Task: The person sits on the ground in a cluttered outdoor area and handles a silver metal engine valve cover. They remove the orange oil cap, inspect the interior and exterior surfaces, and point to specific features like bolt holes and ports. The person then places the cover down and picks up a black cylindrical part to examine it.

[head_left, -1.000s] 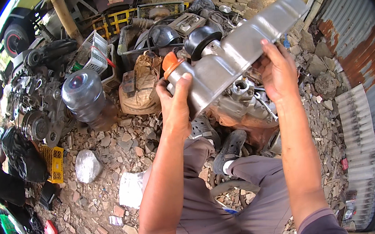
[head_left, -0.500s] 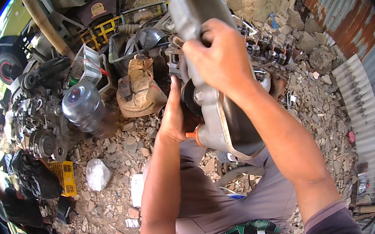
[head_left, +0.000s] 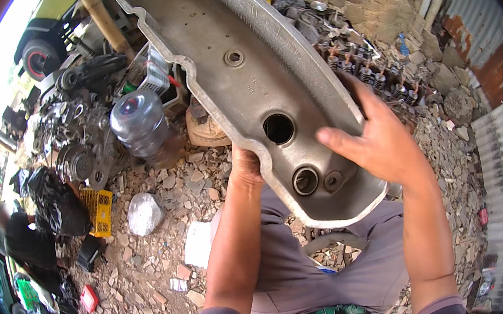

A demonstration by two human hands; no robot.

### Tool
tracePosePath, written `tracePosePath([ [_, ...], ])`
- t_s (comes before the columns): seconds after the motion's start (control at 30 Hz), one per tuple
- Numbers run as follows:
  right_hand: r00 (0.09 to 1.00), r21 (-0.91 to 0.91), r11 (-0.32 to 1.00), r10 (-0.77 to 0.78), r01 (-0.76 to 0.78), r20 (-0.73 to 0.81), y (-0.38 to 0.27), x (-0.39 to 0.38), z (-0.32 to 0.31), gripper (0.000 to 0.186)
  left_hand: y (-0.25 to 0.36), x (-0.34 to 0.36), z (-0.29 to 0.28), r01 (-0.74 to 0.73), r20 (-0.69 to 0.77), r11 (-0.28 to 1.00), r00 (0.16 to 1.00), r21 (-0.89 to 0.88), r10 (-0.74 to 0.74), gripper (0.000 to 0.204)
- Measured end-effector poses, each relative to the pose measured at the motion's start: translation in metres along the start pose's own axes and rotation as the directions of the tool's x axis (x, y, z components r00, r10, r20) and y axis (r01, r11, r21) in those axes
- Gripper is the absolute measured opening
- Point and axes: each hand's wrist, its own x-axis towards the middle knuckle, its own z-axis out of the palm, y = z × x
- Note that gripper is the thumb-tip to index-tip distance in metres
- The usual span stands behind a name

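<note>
A long grey metal engine valve cover (head_left: 203, 35) is held up before me, its hollow inner side facing me. Two round holes, bolt holes and a wavy rim show on it. My left hand (head_left: 246, 165) supports the cover at its left rim; the fingers disappear beneath it. Gripping the right wall near the close end is my right hand (head_left: 387, 151), thumb inside the hollow and fingers around the outer side. Beyond the right wall, an engine part with upright springs (head_left: 373, 78) is partly covered.
A clear plastic water jug (head_left: 136, 123) stands left, beside a heap of greasy metal parts (head_left: 69, 137). A yellow crate (head_left: 100, 212) and black bags lie nearer. At the far left is another person (head_left: 22, 239). Corrugated sheets (head_left: 498, 191) line the right; broken rubble (head_left: 153, 273) covers the ground.
The valve cover has turned so its hollow side faces me. My right hand has shifted from its left side to its right wall. The view has swung slightly left.
</note>
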Motion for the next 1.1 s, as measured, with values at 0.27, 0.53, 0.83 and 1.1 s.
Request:
tracePosePath([
  [0.27, 0.96, 0.29, 0.929, 0.171, -0.231, 0.22, -0.013, -0.025, 0.023, 0.048, 0.01, -0.005, -0.012, -0.026, -0.008, 1.0, 1.0, 0.007, 0.026, 0.067],
  [0.53, 0.996, 0.102, 0.992, -0.077, 0.071, 0.055, -0.014, -0.038, 0.038, 0.059, 0.016, -0.016, -0.019, -0.091, -0.054, 0.996, 0.994, 0.01, 0.091, 0.066],
  [0.83, 0.984, 0.053, 0.985, -0.169, 0.167, 0.051, -0.022, -0.041, 0.043, 0.073, 0.007, -0.04, -0.029, -0.294, -0.165, 0.955, 0.941, 0.034, 0.295, 0.066],
  [1.1, 0.988, 0.016, 0.989, -0.147, 0.147, 0.047, -0.014, -0.041, 0.04, 0.071, 0.024, -0.024, -0.03, -0.508, -0.174, 0.858, 0.841, 0.072, 0.512, 0.066],
])
